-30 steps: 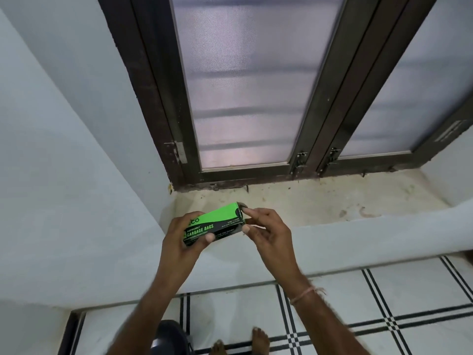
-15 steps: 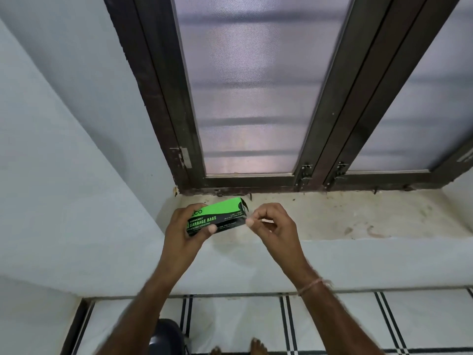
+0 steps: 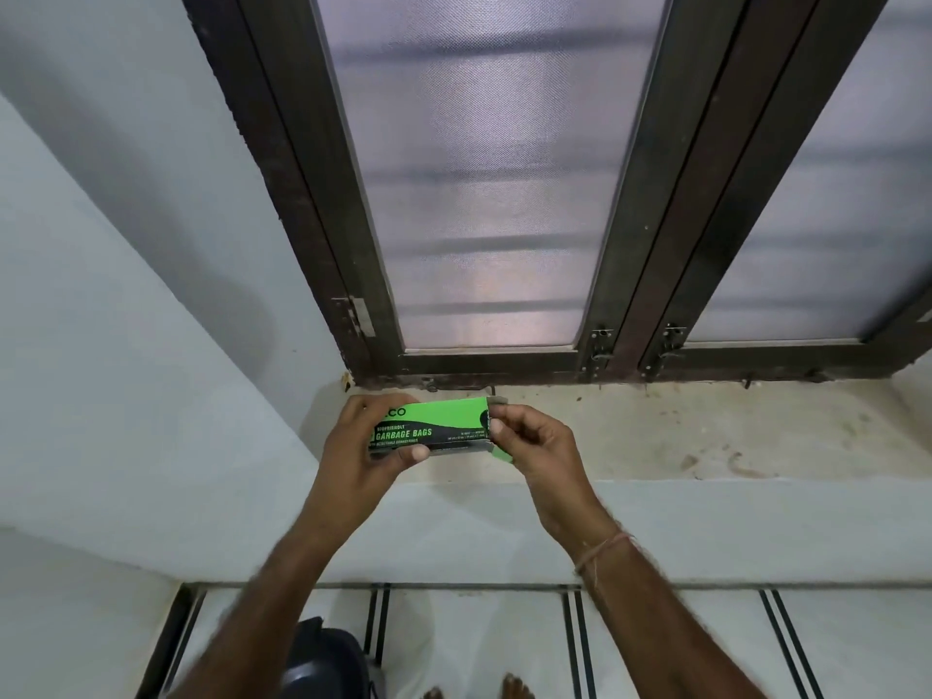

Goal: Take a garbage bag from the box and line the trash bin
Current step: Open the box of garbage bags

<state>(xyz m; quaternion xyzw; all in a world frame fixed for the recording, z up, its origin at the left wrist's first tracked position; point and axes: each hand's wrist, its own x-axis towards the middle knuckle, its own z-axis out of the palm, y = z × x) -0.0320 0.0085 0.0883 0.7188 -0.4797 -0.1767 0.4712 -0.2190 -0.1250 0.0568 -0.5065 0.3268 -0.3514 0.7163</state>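
Rectangular green-and-black cardboard garbage bag box [image 3: 439, 428], held level over the front edge of the stained stone sill [image 3: 655, 436]. Left hand [image 3: 363, 446] wrapped round 1 end; right hand [image 3: 534, 446] pinching the opposite, opened end. Contents unseen. Dark rounded trash bin [image 3: 323, 658] below the sill.

box [image 3: 433, 425] | end flap [image 3: 503, 454] now open | right hand [image 3: 537, 449] pinches its end

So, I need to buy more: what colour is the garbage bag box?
The box is bright green and black; head view.
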